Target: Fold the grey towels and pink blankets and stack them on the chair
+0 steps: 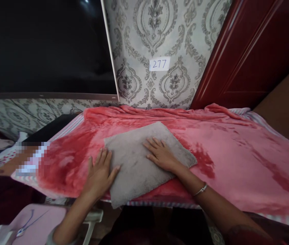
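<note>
A pink and red plush blanket [236,153] covers the raised surface, its far side bunched into folds and its striped border showing along the edges. Behind it stands a wall with grey patterned wallpaper [175,81]. A dark screen [44,47] fills the upper left, and a glossy dark red wooden panel [257,51] leans into view at the upper right. Low on the left is a pink seat [39,217] with a blue cord [33,223] on it.

There is one grey cloth [131,160], one white paper slip [160,63] on the wall reading 277, one bracelet [200,190] on the right wrist, and two hands. The cloth lies spread on the blanket in front of the person, set askew, its nearest corner reaching over the striped near edge.

The left hand [100,177] rests at the cloth's left edge, fingers extended and parted, the thumb on the cloth. The right hand [162,154] lies palm down on the cloth's right half, fingers outstretched and slightly spread. Neither hand grips anything.
</note>
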A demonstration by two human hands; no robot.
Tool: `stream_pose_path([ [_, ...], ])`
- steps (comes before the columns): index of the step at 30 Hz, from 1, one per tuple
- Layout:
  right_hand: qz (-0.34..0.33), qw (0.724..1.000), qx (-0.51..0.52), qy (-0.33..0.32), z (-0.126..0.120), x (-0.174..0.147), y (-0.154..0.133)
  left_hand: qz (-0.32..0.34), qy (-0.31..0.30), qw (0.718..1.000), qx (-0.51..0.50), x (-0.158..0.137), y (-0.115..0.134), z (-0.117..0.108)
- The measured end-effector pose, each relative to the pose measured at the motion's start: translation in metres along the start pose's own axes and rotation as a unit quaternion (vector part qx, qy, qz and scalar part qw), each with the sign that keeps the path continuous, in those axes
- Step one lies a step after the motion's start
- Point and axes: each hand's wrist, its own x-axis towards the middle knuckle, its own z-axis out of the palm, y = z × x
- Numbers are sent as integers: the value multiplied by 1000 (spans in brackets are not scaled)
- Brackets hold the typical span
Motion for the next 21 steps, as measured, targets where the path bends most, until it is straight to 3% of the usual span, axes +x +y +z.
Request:
stream_pose_path([
  [5,41,994,-41,88,-22,30,9,78,-36,996,-33,64,32,-13],
  [10,58,996,-57,43,-12,48,28,107,-98,989,-32,94,46,7],
  [16,66,996,-36,45,1,46,34,28,-75,995,-55,90,2,26],
  [19,68,996,-26,48,-1,45,33,-49,-32,987,-148,81,-28,32],
  [21,66,996,-19,54,-1,45,33,-111,4,961,-252,70,-39,32],
])
